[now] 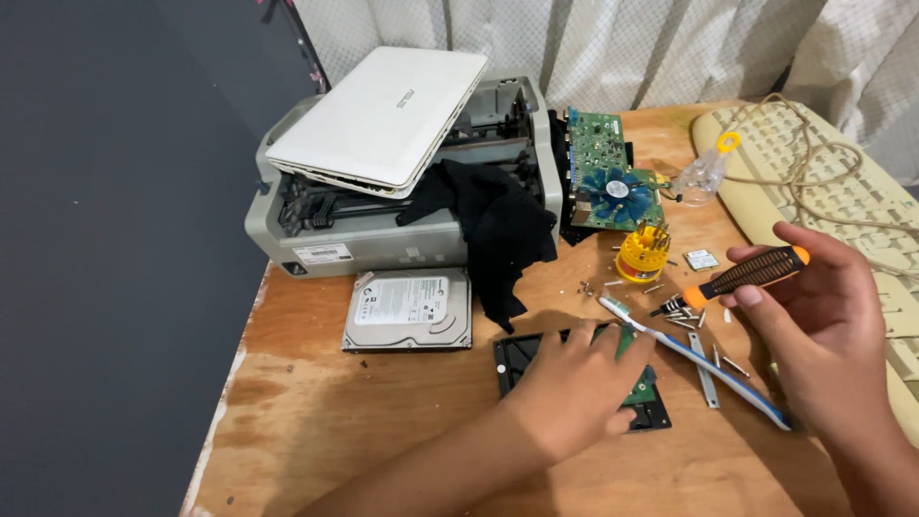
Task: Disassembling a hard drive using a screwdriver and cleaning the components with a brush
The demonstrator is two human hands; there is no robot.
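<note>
Left hand (574,383) flat on black hard drive (517,359) at near tabletop (316,421) edge, fingers spread, gripping nothing; green board showing beneath. Right hand (823,325) raised, fingers closed round orange-and-black screwdriver (742,276). One blue-and-white toothbrush (704,364) just beside the drive; loose screws (684,316) scattered, uncounted. Second hard drive (409,311) farther left, white rectangular label on top. One yellow bit holder (639,255). Beyond: grey printer (383,230) with small white label at front corner, one white laptop (378,115) on top, black cloth (503,230), green fan card (608,177), cream keyboard (833,182).
</note>
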